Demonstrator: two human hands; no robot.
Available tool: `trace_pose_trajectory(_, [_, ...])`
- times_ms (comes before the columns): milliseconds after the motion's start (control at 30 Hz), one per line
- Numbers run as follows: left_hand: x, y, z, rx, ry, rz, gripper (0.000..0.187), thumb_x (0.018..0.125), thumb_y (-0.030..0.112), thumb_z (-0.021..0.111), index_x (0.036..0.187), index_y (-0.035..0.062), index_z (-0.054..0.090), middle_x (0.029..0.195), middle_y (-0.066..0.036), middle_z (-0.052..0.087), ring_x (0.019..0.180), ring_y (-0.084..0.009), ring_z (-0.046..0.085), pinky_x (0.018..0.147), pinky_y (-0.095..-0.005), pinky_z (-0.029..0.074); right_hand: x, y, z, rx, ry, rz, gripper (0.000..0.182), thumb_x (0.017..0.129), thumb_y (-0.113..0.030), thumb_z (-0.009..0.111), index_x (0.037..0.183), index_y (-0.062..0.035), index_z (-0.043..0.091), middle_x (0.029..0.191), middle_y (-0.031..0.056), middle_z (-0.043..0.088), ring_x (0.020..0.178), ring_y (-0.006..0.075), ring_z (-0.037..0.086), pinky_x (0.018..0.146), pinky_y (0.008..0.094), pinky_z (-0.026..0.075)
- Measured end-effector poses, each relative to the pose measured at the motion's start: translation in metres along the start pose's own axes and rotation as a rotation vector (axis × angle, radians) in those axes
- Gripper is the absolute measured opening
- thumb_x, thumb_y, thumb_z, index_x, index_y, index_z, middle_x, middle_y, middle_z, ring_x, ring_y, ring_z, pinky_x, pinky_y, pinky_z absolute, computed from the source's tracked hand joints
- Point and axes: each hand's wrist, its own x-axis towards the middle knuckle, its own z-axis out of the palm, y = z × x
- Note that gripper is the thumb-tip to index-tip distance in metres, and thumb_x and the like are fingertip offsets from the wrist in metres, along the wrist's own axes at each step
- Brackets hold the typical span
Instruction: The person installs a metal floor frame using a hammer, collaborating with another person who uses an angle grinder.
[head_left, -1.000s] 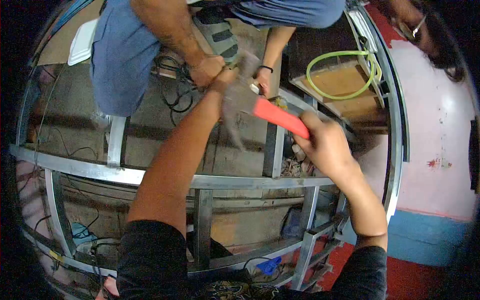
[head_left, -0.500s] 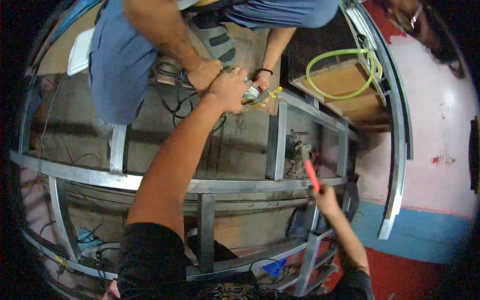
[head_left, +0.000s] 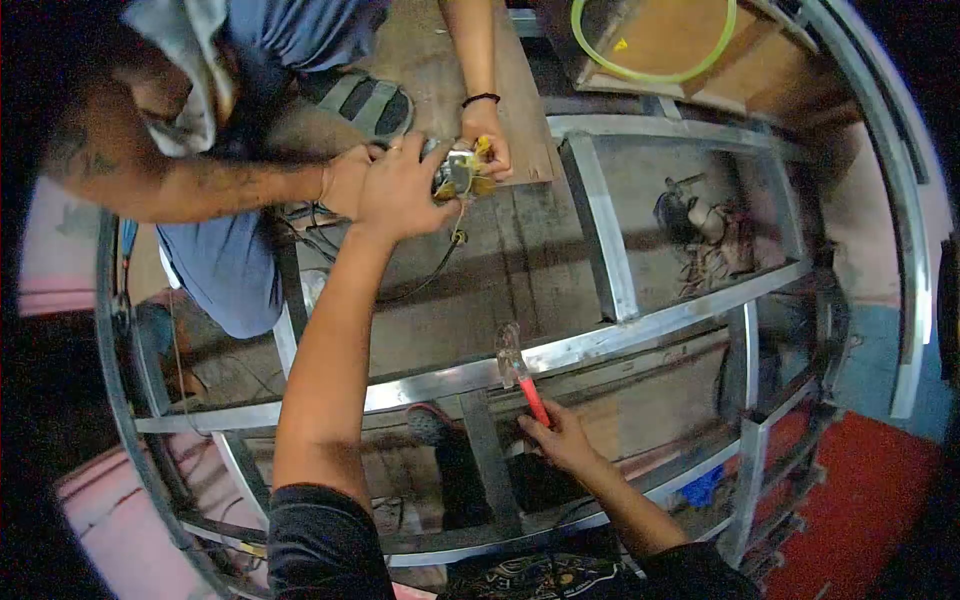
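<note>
My left hand (head_left: 400,190) is stretched forward over a metal, motor-like part (head_left: 456,174) with yellow bits on it, its fingers curled against the part. A co-worker's hand (head_left: 347,182) presses beside mine, and the co-worker's other hand (head_left: 488,150) grips the part's right side. The part is over a wooden board (head_left: 515,140); its exact kind is hard to make out. Lower right, my right hand (head_left: 562,437) is closed round the red handle of what looks like a hammer (head_left: 534,398). The hammer's head is smeared by motion, above a metal frame rail.
A welded metal frame (head_left: 440,383) spans the space between me and the crouching co-worker. A black cable (head_left: 435,270) hangs from the part. A yellow-green hose (head_left: 655,78) loops over a wooden box at upper right. Shoes and tangled cords (head_left: 710,225) lie beyond the frame.
My right hand has brought the hammer leftward, nearer the part. My left hand stays on the part with the co-worker's hands. The view has turned, shifting the frame and box.
</note>
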Motion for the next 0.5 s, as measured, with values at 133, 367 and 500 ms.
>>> trace_pose_trajectory(133, [-0.003,0.006,0.006,0.044,0.103,0.033,0.088,0.082,0.056,0.085,0.155,0.0139,0.059,0.141,-0.018,0.058,0.129,-0.0397,0.059,0.103,-0.0515,0.054,0.006,-0.052,-0.002,0.178,-0.087,0.247,0.033,0.109,-0.031,0.072,0.124,-0.0023,0.068,0.09,0.0029,0.072,0.073,0.0104,0.066,0.063,0.0305,0.053])
trace_pose_trajectory(367, [-0.008,0.02,0.006,-0.087,0.226,0.059,0.09,0.076,0.042,0.09,0.159,0.0293,0.058,0.149,-0.017,0.054,0.142,-0.0414,0.05,0.124,-0.0631,0.035,0.032,-0.071,-0.025,0.405,-0.103,0.26,0.027,0.112,-0.033,0.066,0.119,-0.0072,0.064,0.072,0.0009,0.068,0.05,0.0117,0.058,0.048,0.0292,0.044])
trace_pose_trajectory(500, [-0.024,0.027,0.018,-0.225,0.201,0.013,0.07,0.073,0.029,0.093,0.14,0.0285,0.076,0.145,-0.015,0.055,0.141,-0.0411,0.049,0.128,-0.0657,0.026,0.04,-0.063,-0.035,0.436,-0.102,0.201,0.026,0.112,-0.032,0.066,0.121,-0.0073,0.064,0.07,0.0029,0.069,0.047,0.0115,0.058,0.042,0.0299,0.041])
